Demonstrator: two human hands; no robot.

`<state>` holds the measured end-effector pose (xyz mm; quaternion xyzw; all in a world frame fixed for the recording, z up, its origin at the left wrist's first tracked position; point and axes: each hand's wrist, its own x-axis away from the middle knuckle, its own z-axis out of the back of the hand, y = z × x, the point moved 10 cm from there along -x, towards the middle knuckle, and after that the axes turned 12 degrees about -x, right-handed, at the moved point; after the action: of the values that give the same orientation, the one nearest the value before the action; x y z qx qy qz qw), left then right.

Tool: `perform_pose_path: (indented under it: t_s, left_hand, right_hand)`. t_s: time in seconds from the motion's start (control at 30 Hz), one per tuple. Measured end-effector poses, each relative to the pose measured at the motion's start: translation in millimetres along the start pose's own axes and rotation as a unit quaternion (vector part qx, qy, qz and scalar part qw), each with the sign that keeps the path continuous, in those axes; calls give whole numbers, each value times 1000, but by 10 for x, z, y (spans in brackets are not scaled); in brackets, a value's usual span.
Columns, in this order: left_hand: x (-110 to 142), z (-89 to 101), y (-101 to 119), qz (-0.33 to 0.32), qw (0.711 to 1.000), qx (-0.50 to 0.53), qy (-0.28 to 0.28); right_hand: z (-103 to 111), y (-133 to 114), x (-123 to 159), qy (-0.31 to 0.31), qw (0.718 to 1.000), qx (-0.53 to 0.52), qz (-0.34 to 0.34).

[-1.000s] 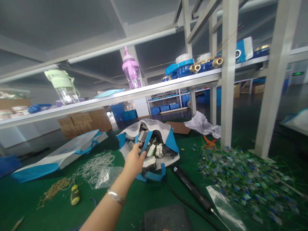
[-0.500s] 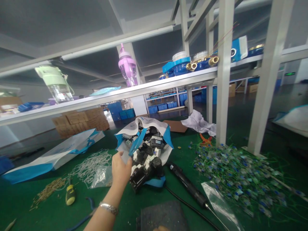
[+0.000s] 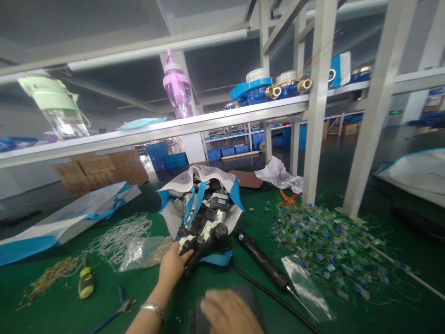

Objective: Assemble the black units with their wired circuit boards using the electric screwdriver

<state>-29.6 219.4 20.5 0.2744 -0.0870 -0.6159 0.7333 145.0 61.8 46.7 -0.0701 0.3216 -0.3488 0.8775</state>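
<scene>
— Whose fingers are those at the bag?

— Mine: the left hand [image 3: 171,265], silver bracelet [image 3: 153,311] at the wrist, low at the near left edge of a heap of black and white parts [image 3: 208,227] spilling from the mouth of a white-and-blue bag [image 3: 169,219] on a green work surface [image 3: 62,306]

— What has changed in the last second?

— A second ago my left hand reached into the bag's mouth, the parts half covered. Half a second ago it was at the bag's left side, the heap laid bare. Now it is down at the front of the heap, and my right hand [image 3: 230,314], of which barely a fingertip showed then, has come in over a dark block [image 3: 247,293]

— Fingers open or closed?

— Left: thumb stretched along the front parts, the other fingers partly hidden, touching the heap by the look of it; I cannot tell whether they have hold of a part. Right: badly blurred, fingers pointing left; how far open, and whether anything is in them, I cannot tell

— And what does that mean for the work?

— The wider mouth, I judge, puts the parts within easy reach, though the front ones look loosely stacked above a blue strap [image 3: 218,259]. A black power screwdriver [image 3: 262,260] lies to the right of the bag, apart from both hands
</scene>
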Motion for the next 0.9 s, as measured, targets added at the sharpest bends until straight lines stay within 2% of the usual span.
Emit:
perform_pose_path:
  t_s: [0.03, 0.07, 0.1, 0.13, 0.17, 0.23, 0.27, 0.33, 0.37, 0.43, 0.5, 0.63, 0.7, 0.77, 0.8, 0.87, 0.9]
  left_hand:
    - [21, 83, -45, 12, 1000, 18, 10]
    - [44, 180, -101, 27, 999, 38, 22]
    - [71, 281, -165, 43, 997, 61, 33]
    - [102, 376, -234, 60, 994, 86, 42]
    - [135, 455, -302, 78, 989, 117, 48]
    - [205, 541, -404, 107, 975, 189, 47]
    - [240, 552, -426, 115, 968, 221, 42]
    - [324, 503, -466, 146, 938, 312, 29]
    - [379, 443, -493, 173, 912, 371, 21]
    - [513, 289, -547, 240, 843, 482, 6]
    - [639, 178, -593, 285, 789, 544, 0]
    - [781, 158, -799, 309, 766, 563, 33]
    - [822, 144, -956, 325, 742, 584, 58]
    - [821, 116, -1091, 328, 716, 612, 72]
    - [807, 97, -1150, 327, 705, 625, 73]
    - [783, 69, -1287, 330, 695, 634, 77]
    - [773, 69, -1363, 331, 703, 625, 79]
  right_hand:
    - [173, 125, -49, 27, 1000, -2, -13]
    - [512, 354, -60, 131, 988, -11, -78]
    - [837, 551, -14, 235, 962, -25, -136]
    - [1077, 687, 45, 310, 933, -43, -178]
    - [1239, 756, 100, 363, 907, -62, -207]
    - [1326, 678, 128, 395, 887, -98, -220]
    - [1232, 562, 76, 358, 901, -118, -215]
    - [800, 205, -111, 177, 962, -109, -177]
    - [668, 92, -117, 145, 968, -104, -176]
    - [532, 38, -120, 116, 970, -90, -192]
    - [591, 196, -125, 120, 964, -80, -223]
    - [914, 638, -37, 146, 943, -56, -295]
    - [909, 651, 64, 138, 941, -60, -302]
    - [656, 464, 134, 68, 961, -87, -253]
    - [413, 267, 147, -16, 978, -98, -185]
    - [2, 24, 286, -146, 979, -85, -114]
    - [-134, -10, 354, -183, 974, -75, -107]
